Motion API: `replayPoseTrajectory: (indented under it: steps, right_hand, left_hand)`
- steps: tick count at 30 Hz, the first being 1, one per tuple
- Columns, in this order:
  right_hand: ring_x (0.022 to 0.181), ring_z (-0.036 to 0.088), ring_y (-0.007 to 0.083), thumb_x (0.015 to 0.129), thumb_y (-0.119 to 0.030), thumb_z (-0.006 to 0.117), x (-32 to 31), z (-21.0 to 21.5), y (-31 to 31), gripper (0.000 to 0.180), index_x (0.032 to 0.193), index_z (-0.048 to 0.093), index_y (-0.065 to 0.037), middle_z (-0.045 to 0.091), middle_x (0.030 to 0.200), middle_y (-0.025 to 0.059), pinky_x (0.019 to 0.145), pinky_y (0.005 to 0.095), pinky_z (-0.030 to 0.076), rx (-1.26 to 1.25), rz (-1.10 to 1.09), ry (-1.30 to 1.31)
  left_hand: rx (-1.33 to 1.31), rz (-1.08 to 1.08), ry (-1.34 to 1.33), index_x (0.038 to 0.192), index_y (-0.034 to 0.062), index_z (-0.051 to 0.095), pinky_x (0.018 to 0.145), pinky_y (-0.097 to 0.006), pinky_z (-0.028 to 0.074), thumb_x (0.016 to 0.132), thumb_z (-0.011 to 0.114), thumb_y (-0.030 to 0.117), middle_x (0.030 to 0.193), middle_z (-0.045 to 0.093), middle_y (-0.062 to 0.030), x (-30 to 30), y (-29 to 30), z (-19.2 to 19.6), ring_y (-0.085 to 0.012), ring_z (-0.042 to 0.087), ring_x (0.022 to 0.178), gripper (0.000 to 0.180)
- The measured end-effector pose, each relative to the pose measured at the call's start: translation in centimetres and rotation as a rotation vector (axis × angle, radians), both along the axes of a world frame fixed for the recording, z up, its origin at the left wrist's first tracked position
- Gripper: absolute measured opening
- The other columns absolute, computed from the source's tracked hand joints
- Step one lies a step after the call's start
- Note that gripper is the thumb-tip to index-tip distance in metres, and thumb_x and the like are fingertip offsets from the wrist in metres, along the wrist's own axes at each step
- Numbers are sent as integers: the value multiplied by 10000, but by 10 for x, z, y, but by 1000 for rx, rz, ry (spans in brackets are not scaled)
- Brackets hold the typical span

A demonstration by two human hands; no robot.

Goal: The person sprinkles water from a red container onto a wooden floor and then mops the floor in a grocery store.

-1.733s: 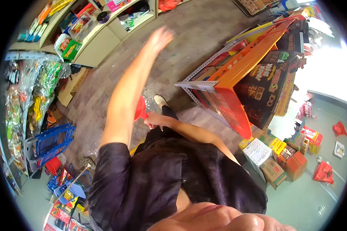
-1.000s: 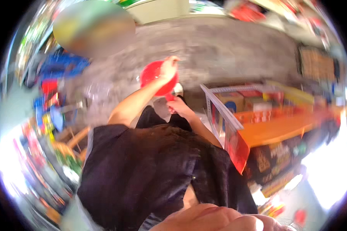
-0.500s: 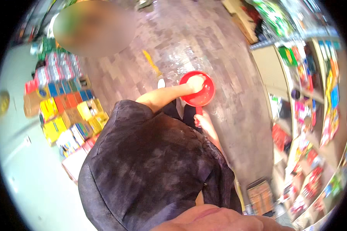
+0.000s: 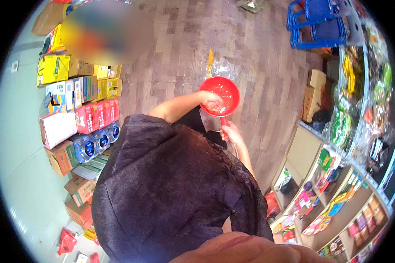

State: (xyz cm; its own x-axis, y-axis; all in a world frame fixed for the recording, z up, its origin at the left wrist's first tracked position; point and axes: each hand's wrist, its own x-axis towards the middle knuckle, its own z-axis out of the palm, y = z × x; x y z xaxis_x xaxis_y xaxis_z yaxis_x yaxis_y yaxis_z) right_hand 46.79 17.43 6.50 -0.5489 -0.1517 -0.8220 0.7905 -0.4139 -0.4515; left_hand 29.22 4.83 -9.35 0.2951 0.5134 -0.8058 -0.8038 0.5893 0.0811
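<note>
Scoop (image 4: 221,95), red plastic, round bowl with a short straight handle, is held out in front of the person's body above the wood-pattern floor (image 4: 267,65). Bowl mouth faces up and roughly level, which would keep its contents from spilling. Contents appear pale and glossy; what they are cannot be told.

Far left: stacked cartons (image 4: 68,70) in yellow, red and brown line the wall, with shrink-wrapped packs of water bottles (image 4: 92,147) below them. All stand well apart from the hands.

Left hand (image 4: 213,101) reaches forward from a bent arm and dips into the bowl. Fingers are curled down among the contents; the grip looks part-closed, but whether it holds anything cannot be told.

Right hand (image 4: 231,133) sits just below the bowl, grip closed around the handle. Holding at the handle leaves the whole bowl mouth clear for the other hand.

Clear wrapper (image 4: 221,68) lies on the floor just beyond the scoop; a thin yellow strip (image 4: 209,59) lies beside it.

Right: open shelves (image 4: 338,206) carry small coloured packets. A curved rack (image 4: 359,96) above holds bagged goods. Two brown boxes (image 4: 313,94) stand at its foot. Blue baskets (image 4: 318,24) sit at the upper edge.

Dark shirt (image 4: 171,197) fills the lower centre and hides the floor beneath.
</note>
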Motion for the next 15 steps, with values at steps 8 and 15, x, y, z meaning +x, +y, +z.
replayPoseTrajectory:
  steps: [8, 15]
  right_hand:
    - [457, 475, 65, 786, -82, 533, -117, -8, -42, 187, 946, 450, -34, 505, 651, 0, 387, 200, 411, 44, 207, -1]
    - [461, 485, 58, 784, -109, 535, -171, 18, -45, 175, 940, 473, -61, 511, 645, -30, 392, 198, 419, 140, 339, 0]
  left_hand:
    - [496, 924, 222, 1006, -3, 574, 665, -319, 520, 878, 528, 204, 946, 627, -135, -311, -78, 136, -224, 606, 796, 247]
    - [-58, 1437, 756, 1083, 5, 538, 929, -408, 388, 855, 548, 278, 1124, 517, -165, -456, -272, 88, -257, 473, 1059, 356]
